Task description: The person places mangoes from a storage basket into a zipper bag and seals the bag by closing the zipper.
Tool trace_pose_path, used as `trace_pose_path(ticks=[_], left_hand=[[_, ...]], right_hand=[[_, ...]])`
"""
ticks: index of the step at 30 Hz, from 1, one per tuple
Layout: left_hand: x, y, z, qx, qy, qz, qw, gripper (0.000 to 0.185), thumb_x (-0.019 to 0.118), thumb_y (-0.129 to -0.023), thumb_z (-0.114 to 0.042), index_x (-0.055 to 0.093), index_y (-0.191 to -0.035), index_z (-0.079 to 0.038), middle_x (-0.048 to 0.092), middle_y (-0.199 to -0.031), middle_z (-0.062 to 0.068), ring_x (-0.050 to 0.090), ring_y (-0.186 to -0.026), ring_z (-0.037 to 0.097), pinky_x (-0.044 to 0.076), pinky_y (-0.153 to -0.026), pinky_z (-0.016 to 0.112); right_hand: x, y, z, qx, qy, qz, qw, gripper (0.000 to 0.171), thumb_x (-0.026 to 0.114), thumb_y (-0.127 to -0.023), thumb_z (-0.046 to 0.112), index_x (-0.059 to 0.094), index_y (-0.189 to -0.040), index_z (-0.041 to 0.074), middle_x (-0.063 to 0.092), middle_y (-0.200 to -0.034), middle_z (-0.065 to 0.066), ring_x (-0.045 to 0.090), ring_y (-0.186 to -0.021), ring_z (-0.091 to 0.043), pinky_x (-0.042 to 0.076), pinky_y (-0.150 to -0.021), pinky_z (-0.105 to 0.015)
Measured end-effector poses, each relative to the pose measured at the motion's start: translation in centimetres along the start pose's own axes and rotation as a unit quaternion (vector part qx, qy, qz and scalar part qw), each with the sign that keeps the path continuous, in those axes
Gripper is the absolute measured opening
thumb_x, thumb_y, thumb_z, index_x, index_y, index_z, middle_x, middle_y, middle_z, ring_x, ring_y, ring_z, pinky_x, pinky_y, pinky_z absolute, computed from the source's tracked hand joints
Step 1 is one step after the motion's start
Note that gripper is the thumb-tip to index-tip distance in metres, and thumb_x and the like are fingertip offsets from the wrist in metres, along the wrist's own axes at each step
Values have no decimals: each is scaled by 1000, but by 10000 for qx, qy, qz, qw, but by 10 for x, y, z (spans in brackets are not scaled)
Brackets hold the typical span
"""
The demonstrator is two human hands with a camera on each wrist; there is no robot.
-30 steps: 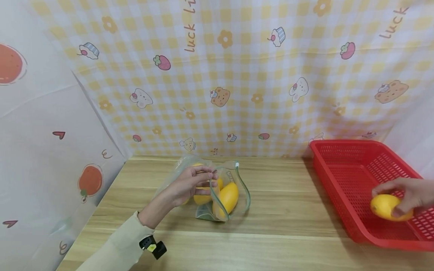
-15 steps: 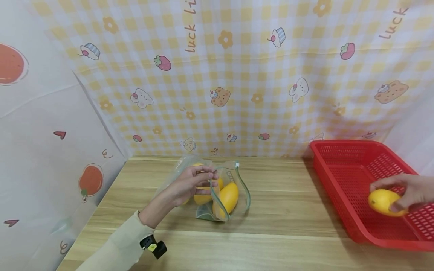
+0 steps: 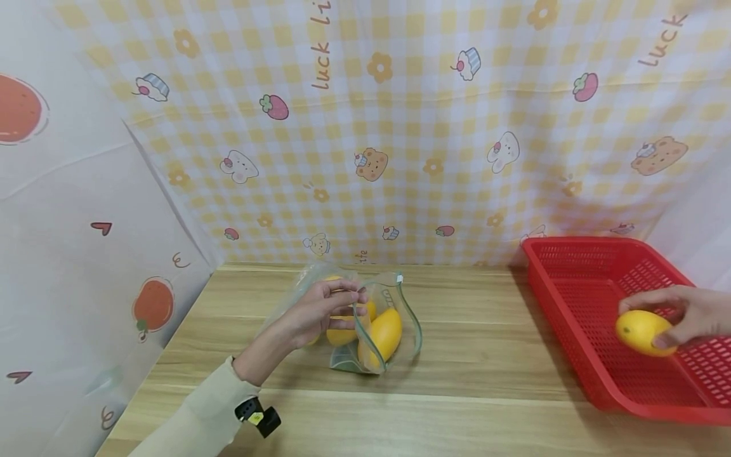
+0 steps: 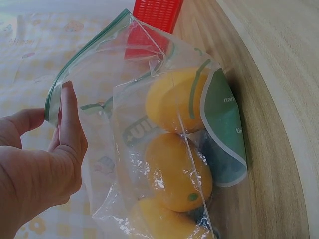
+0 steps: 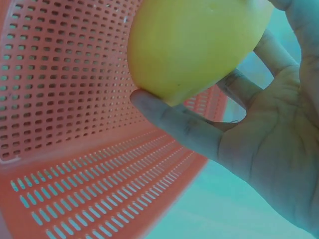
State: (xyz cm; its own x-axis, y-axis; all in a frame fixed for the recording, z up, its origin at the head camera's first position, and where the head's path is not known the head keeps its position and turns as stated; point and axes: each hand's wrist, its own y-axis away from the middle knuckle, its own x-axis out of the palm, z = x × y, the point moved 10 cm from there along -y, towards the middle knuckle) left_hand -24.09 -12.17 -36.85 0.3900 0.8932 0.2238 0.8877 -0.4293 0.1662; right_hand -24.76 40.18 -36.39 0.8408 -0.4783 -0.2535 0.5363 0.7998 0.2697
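Observation:
My left hand (image 3: 316, 311) pinches the green-edged rim of a clear zip bag (image 4: 134, 94) between thumb and fingers, and its mouth gapes toward the right. Several yellow mangoes (image 3: 385, 333) lie inside the bag; in the left wrist view they sit along its bottom by a green printed panel. Over at the right, my right hand (image 3: 693, 314) holds another yellow mango (image 3: 642, 331) by its sides, above the red plastic basket (image 3: 551, 304). In the right wrist view the fingers and thumb reach round this mango (image 5: 194, 45), with the basket's slotted wall behind it.
The wooden table (image 3: 468, 355) runs between bag and basket. A yellow checked cloth (image 3: 422, 127) hangs at the back, and a white printed sheet (image 3: 74, 266) closes off the left side. A black wrist device (image 3: 257, 416) sits on my left sleeve.
My right hand has risen slightly and shifted left with the mango, still over the basket. The left hand and the bag have stayed in place.

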Motion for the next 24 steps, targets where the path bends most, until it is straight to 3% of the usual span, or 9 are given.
trace_pose_path(ticks=[7,15,19,24], left_hand=[[0,0,1,-13,17,4,10000,24,64,-102,-12,56,-121,2,66,-114,12,69,-100,25,61,-82,38],[-1,-1,1,-26,3,-14,10000,28,64,-102,-12,55,-124,3,66,-115,12,70,-100,25,61,-82,38],[0,-1,1,-17,-11,-8,10000,29,64,-102,-12,55,-125,4,66,-115,12,69,-100,25,61,-82,38],[0,-1,1,-7,-34,11,10000,31,64,-102,-12,54,-126,5,65,-115,13,69,-100,24,61,-83,38]], right_hand=[[-7,2,7,-198,819,-555,9949,78,56,-90,-20,59,-139,42,59,-130,23,60,-98,-8,62,-71,-38],[-10,1,11,-326,844,-713,9933,80,55,-90,-21,57,-142,40,59,-131,19,63,-101,-13,62,-72,-38],[-13,2,17,-505,1324,-1058,9842,80,57,-88,-21,56,-142,38,54,-135,25,59,-106,-3,61,-69,-37],[-14,0,26,-694,1797,-1275,9729,77,61,-85,-21,56,-145,27,50,-139,27,47,-117,8,60,-68,-34]])
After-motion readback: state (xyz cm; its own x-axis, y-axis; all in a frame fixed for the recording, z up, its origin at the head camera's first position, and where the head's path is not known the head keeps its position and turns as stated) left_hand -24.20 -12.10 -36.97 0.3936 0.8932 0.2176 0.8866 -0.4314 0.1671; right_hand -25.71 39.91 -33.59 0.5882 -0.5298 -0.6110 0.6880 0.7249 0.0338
